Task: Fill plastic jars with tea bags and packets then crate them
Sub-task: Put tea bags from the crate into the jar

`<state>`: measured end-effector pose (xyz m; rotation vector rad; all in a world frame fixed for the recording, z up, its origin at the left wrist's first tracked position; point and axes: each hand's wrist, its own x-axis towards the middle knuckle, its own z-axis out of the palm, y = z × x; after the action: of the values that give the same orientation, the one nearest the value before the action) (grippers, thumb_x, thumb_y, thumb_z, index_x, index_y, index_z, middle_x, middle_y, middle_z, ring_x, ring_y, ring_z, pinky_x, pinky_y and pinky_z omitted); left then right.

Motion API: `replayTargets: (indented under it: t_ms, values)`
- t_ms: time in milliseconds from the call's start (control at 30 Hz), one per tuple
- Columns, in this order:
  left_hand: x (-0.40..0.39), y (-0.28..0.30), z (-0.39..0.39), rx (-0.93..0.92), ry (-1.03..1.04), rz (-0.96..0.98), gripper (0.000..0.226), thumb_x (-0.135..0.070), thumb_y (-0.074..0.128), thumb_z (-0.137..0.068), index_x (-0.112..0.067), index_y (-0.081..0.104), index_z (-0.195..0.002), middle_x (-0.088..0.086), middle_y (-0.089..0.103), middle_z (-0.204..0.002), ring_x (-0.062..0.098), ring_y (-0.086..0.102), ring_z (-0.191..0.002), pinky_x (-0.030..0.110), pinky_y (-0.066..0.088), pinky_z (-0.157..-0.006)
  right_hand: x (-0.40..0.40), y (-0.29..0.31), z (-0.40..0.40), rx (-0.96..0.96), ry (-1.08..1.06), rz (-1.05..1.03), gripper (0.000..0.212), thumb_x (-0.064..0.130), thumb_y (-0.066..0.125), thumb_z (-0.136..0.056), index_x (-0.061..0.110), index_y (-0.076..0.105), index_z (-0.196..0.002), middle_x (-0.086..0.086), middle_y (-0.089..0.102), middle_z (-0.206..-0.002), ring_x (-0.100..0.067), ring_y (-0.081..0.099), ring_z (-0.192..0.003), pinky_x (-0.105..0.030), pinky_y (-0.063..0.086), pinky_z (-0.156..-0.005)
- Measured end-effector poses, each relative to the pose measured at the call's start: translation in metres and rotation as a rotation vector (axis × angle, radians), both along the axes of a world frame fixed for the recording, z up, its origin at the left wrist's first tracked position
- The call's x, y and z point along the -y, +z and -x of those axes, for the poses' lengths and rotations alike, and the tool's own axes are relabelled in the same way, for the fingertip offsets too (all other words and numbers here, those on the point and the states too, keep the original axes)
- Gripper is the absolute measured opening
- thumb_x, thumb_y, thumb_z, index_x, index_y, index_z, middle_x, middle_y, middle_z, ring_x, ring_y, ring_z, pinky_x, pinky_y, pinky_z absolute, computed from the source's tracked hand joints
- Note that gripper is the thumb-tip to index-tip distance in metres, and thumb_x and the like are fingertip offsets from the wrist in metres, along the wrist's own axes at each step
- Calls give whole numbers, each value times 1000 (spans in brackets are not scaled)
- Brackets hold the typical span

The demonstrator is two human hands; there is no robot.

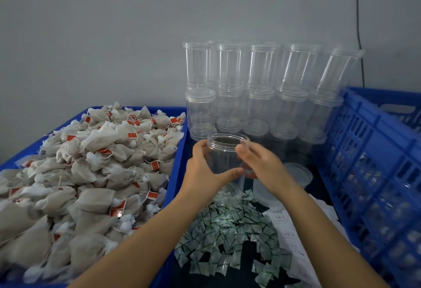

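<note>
An open, empty clear plastic jar (224, 157) is held upright above a pile of small green-and-white packets (227, 230). My left hand (205, 169) grips its left side, thumb across the front. My right hand (262, 164) holds the right side near the rim. A blue tray (176, 169) on the left is heaped with beige tea bags (91, 173) carrying red tags. A loose clear lid (298, 172) lies just right of the jar.
Lidded empty jars (262, 87) are stacked in two tiers against the grey wall. A blue slatted crate (373, 162) stands at the right, holding jars. White paper sheets (293, 230) lie under the packets. A black cable (358, 25) hangs on the wall.
</note>
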<state>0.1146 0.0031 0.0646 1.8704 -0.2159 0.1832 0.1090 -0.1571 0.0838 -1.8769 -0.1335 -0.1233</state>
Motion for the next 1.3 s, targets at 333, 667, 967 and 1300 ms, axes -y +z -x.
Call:
replayTargets:
  t_ms: [333,667,967,1300]
  values:
    - [-36,35,15,28,-226,-358,83,-45,86,-58,-31,35,-122,-26,50,-108,-8,51,-99,7,43,-72,-23,-24,21,79,-8,-66,86,71,74,-48,48,39,-123,13,60,-115,1,63,-102,-18,54,-76]
    - [-137,18,-3,70,175,-1223,57,-15,61,-84,-23,41,-137,-1,46,-139,18,43,-127,36,39,-104,-53,-97,53,54,125,-2,85,77,77,-45,85,26,-111,20,53,-121,11,56,-105,-10,47,-80]
    - [-147,-11,-12,12,384,-1446,42,-28,54,-92,-19,46,-132,5,45,-137,27,37,-130,38,39,-100,-57,-131,58,112,101,-68,90,60,84,-52,72,34,-126,15,55,-119,7,55,-110,-13,52,-79]
    - [-157,-11,-14,157,476,-1317,26,-25,54,-90,-21,61,-115,-3,63,-112,23,51,-112,35,39,-88,-62,-141,64,95,71,-72,95,56,85,-52,76,29,-126,35,49,-112,14,50,-111,-46,60,-86]
